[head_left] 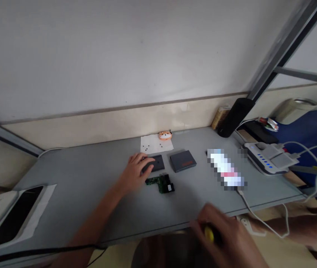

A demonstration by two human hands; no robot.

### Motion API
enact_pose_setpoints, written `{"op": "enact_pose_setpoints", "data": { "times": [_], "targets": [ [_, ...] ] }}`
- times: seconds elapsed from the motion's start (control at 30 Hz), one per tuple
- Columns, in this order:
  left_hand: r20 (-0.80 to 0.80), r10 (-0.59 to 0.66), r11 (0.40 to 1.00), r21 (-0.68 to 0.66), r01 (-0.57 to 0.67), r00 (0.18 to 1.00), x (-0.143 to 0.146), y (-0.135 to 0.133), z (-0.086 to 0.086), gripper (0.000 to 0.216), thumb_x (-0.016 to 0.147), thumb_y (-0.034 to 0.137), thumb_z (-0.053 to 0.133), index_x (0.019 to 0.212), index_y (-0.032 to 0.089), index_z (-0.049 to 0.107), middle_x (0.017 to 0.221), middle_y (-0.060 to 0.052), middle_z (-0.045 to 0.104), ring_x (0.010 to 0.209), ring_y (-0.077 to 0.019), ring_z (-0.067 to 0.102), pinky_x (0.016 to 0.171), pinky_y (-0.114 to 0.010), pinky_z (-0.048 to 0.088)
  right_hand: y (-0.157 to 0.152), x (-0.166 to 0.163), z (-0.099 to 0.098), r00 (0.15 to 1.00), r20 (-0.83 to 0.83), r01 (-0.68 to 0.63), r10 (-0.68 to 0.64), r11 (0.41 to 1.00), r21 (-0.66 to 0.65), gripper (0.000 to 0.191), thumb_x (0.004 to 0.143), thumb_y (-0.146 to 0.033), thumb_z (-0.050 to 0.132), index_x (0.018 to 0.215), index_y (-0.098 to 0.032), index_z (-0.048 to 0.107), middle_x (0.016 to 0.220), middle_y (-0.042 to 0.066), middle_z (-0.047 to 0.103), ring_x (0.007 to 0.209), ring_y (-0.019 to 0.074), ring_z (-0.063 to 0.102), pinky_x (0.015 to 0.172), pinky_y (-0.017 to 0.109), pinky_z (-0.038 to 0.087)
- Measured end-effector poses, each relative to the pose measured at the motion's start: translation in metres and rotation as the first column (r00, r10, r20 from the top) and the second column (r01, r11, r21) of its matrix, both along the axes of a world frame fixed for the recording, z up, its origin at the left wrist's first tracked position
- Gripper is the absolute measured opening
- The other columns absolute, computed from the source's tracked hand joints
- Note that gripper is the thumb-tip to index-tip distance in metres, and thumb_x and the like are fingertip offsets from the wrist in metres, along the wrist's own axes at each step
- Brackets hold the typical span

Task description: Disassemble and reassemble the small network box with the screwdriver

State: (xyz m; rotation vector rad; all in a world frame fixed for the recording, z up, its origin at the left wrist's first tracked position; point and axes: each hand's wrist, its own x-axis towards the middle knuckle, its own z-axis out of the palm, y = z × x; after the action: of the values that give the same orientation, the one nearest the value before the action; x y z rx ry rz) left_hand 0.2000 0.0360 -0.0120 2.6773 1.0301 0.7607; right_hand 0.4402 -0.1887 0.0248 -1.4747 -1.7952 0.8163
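My left hand [135, 171] reaches across the grey table [91, 193] and rests its fingers on a flat dark cover plate [156, 163]. Just in front of it lies a green circuit board [161, 183]. A grey metal box [182, 160] sits to the right of the plate. My right hand [225, 238] is low at the table's front edge, blurred, closed round a tool with a yellow and black handle [209, 233]. A white sheet [156, 144] with small dark screws lies behind the plate.
A small orange figure [165, 135] stands by the wall. A black cylinder [235, 117] leans at the back right. A white power strip [264, 158] with cables is at the right. A dark phone [16, 216] lies on a white tray at the left.
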Motion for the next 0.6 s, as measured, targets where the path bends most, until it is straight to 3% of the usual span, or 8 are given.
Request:
{"op": "enact_pose_setpoints", "data": {
  "times": [0.03, 0.1, 0.17, 0.33, 0.6],
  "targets": [
    [-0.003, 0.019, 1.0, 0.0, -0.019, 1.0, -0.002, 0.008, -0.001, 0.028, 0.104, 0.032, 0.045, 0.11, 0.026, 0.071, 0.101, -0.006, 0.067, 0.099, -0.0241, 0.063, 0.096, -0.043, 0.049, 0.02, 0.008, 0.0, 0.993, 0.049, 0.109, -0.111, 0.993, 0.049, 0.019, 0.102, -0.035, 0.053, 0.092, -0.023, 0.065, 0.088, 0.005, 0.068, 0.064, 0.0148, 0.062, 0.054, 0.027, 0.042],
    [0.007, 0.007, 1.0, -0.024, -0.007, 1.0, -0.004, 0.019, -0.003, 0.026, 0.102, 0.029, 0.046, 0.101, 0.023, 0.071, 0.089, -0.004, 0.065, 0.089, -0.0222, 0.064, 0.092, -0.041, 0.05, 0.06, 0.019, 0.002, 0.88, 0.28, 0.325, -0.384, 0.916, 0.237, 0.021, 0.098, -0.039, 0.058, 0.086, -0.023, 0.065, 0.087, 0.004, 0.07, 0.063, 0.0165, 0.064, 0.051, 0.028, 0.035],
    [0.057, -0.017, 0.998, -0.058, 0.02, 0.998, -0.006, 0.024, -0.007, 0.025, 0.1, 0.028, 0.046, 0.095, 0.022, 0.069, 0.085, -0.004, 0.064, 0.082, -0.0206, 0.064, 0.085, -0.037, 0.053, 0.095, 0.024, 0.003, 0.775, 0.447, 0.374, -0.447, 0.894, 0.246, 0.015, 0.098, -0.033, 0.058, 0.098, -0.024, 0.069, 0.103, 0.005, 0.074, 0.07, 0.019, 0.069, 0.051, 0.028, 0.035],
    [0.128, 0.026, 0.988, -0.152, -0.006, 0.991, -0.013, 0.022, -0.014, 0.024, 0.098, 0.025, 0.044, 0.086, 0.021, 0.064, 0.088, -0.004, 0.065, 0.077, -0.0181, 0.065, 0.077, -0.031, 0.054, 0.141, 0.015, 0.001, 0.687, 0.667, 0.297, -0.288, 0.949, 0.104, 0.034, 0.102, -0.029, 0.049, 0.13, -0.025, 0.066, 0.144, 0.008, 0.063, 0.074, 0.0208, 0.074, 0.056, 0.033, 0.044],
    [0.105, 0.088, 0.984, -0.166, -0.07, 0.991, -0.021, 0.027, -0.017, 0.019, 0.093, 0.022, 0.045, 0.083, 0.022, 0.061, 0.083, -0.003, 0.067, 0.078, -0.0192, 0.064, 0.078, -0.032, 0.053, 0.165, -0.01, 0.006, 0.632, 0.75, 0.289, -0.195, 0.957, 0.005, 0.037, 0.103, -0.036, 0.045, 0.133, -0.029, 0.065, 0.144, 0.011, 0.059, 0.086, 0.0261, 0.076, 0.063, 0.035, 0.05]
  ]
}}
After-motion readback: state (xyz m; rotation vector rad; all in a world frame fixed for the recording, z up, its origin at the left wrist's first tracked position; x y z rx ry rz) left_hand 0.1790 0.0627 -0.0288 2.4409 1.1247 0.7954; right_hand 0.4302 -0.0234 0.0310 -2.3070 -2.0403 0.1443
